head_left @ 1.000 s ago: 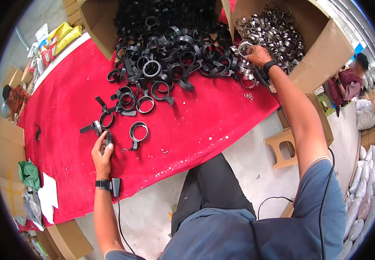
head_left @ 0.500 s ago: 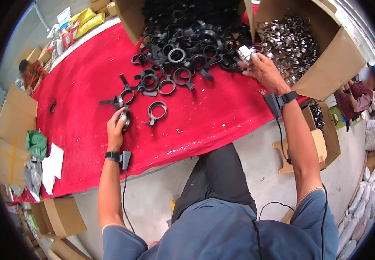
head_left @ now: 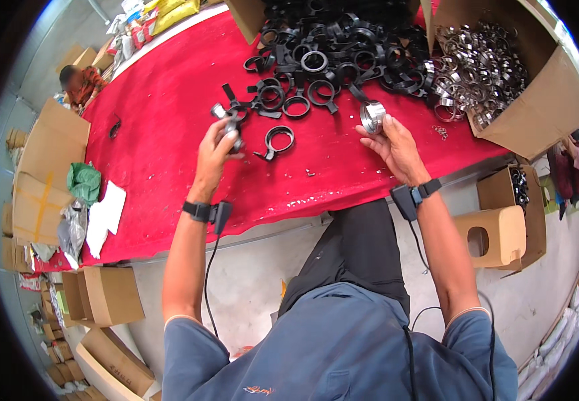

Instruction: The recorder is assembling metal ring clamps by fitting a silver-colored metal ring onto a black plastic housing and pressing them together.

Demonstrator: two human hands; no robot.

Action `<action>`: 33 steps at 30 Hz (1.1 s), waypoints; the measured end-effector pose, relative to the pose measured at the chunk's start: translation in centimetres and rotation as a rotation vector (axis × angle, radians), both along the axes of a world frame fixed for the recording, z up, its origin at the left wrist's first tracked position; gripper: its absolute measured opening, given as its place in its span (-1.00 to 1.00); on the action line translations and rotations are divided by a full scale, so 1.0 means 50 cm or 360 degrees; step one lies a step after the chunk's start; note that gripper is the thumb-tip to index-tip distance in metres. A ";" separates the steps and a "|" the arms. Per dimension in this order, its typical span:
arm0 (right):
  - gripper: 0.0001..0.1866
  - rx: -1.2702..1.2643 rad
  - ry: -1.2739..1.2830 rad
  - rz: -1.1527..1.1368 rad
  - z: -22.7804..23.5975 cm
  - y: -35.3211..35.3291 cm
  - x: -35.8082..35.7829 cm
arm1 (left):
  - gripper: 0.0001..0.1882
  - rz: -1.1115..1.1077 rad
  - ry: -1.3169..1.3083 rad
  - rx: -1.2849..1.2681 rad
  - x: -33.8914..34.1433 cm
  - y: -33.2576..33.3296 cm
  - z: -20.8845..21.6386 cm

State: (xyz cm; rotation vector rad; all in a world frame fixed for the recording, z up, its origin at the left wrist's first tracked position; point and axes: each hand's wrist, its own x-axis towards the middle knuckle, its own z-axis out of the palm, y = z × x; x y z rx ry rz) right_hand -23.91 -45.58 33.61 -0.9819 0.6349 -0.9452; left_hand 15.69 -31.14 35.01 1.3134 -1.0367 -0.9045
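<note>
My left hand (head_left: pixel 212 152) is closed around a black plastic ring (head_left: pixel 234 129) with a lug, held over the red cloth (head_left: pixel 169 167). A pale, shiny end sticks up beside its fingertips; I cannot make out whether it belongs to the same piece. In the fingers of my right hand (head_left: pixel 396 148) is a wide silver metal ring (head_left: pixel 372 117), raised above the cloth and apart from the left hand. Between the hands, nearer the left, lies a loose black ring with a tab (head_left: pixel 281 140). Several more black rings (head_left: pixel 296 107) lie just beyond it.
A heap of black rings (head_left: pixel 343 47) spills from a carton at the back. To its right, an open carton (head_left: pixel 537 100) holds silver rings. A green bag (head_left: pixel 84 183) and white sheets (head_left: pixel 105 217) are at the left. A tan stool (head_left: pixel 503 234) stands lower right.
My right hand has come left and toward me with the silver ring, away from the carton of metal rings. My left hand keeps the black ring, now turned differently. The view has shifted.
</note>
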 end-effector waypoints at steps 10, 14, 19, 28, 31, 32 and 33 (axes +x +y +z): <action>-0.79 -0.1743 0.1423 -0.0871 -0.059 0.009 0.057 | -0.23 -0.0114 -0.1007 -0.0106 -0.139 -0.115 0.012; -0.78 -0.1235 0.1100 -0.0666 -0.048 -0.020 0.025 | -0.21 -0.0046 -0.1520 -0.0014 -0.175 -0.113 0.040; -0.71 -0.1594 0.1437 -0.0895 -0.042 -0.018 0.011 | -0.23 0.0031 -0.1795 -0.0245 -0.165 -0.105 0.065; -0.33 -0.1661 0.1848 -0.0654 -0.067 -0.002 -0.054 | -0.34 -0.0106 -0.0450 0.0417 -0.071 -0.198 0.080; -0.29 -0.1668 0.2146 -0.0481 -0.061 0.000 -0.077 | -0.35 -0.0277 0.0307 0.0704 -0.059 -0.207 0.086; -0.25 -0.1607 0.2242 -0.0400 -0.045 0.003 -0.072 | -0.35 -0.0274 0.0502 0.0670 -0.050 -0.208 0.078; -0.25 -0.1611 0.2235 -0.0400 -0.034 0.003 -0.070 | -0.35 -0.0268 0.0497 0.0667 -0.037 -0.207 0.073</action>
